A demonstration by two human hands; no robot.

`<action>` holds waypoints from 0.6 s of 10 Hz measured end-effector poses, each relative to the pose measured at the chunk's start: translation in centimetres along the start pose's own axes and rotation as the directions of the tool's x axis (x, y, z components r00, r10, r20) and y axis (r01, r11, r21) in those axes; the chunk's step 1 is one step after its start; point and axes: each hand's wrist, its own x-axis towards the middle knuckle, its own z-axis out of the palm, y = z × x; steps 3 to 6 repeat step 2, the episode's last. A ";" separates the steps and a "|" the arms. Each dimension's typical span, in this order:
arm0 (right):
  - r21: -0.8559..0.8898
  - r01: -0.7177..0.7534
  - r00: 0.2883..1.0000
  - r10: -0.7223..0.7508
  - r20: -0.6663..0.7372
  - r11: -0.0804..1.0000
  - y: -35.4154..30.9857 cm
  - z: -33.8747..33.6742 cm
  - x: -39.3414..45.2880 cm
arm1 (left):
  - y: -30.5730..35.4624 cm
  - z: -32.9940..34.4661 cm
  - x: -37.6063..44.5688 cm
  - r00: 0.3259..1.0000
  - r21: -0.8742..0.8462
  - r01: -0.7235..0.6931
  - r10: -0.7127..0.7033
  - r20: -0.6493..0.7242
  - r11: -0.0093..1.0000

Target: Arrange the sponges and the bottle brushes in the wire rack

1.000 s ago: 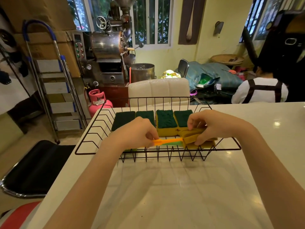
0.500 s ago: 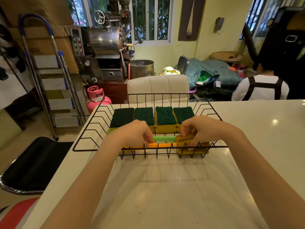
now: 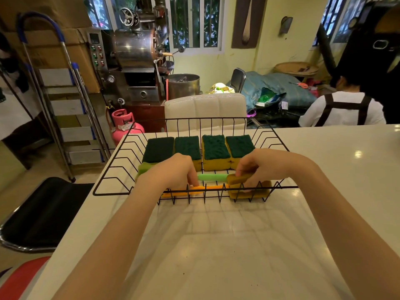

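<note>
A black wire rack (image 3: 272, 187) stands on the white counter. Several green-topped yellow sponges (image 3: 215, 151) lie in a row along its back. In front of them lie two bottle brushes side by side, one with a green handle (image 3: 213, 177) and one with an orange handle (image 3: 195, 189). My left hand (image 3: 171, 175) is inside the rack, fingers curled down onto the orange handle. My right hand (image 3: 266, 167) grips the yellow sponge head (image 3: 236, 179) at the brushes' right end. The brushes' left ends are hidden under my left hand.
The white counter (image 3: 216, 245) stretches toward me and to the right. Behind the rack stands a white padded chair (image 3: 205, 109). A person in a white shirt (image 3: 342, 109) sits at the far right. A stepladder (image 3: 65, 100) and a pink gas cylinder (image 3: 125, 124) are at the left.
Both hands have lowered the brushes into the front of the rack. The orange handle dropped to the rack floor near the front wires, and the green handle now shows behind it.
</note>
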 end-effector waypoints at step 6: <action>0.087 0.031 0.996 -0.023 -0.090 0.996 -0.2 -0.7 -1.3 | -0.1 0.1 -0.2 1.000 -0.030 0.017 -0.018 -0.024 0.999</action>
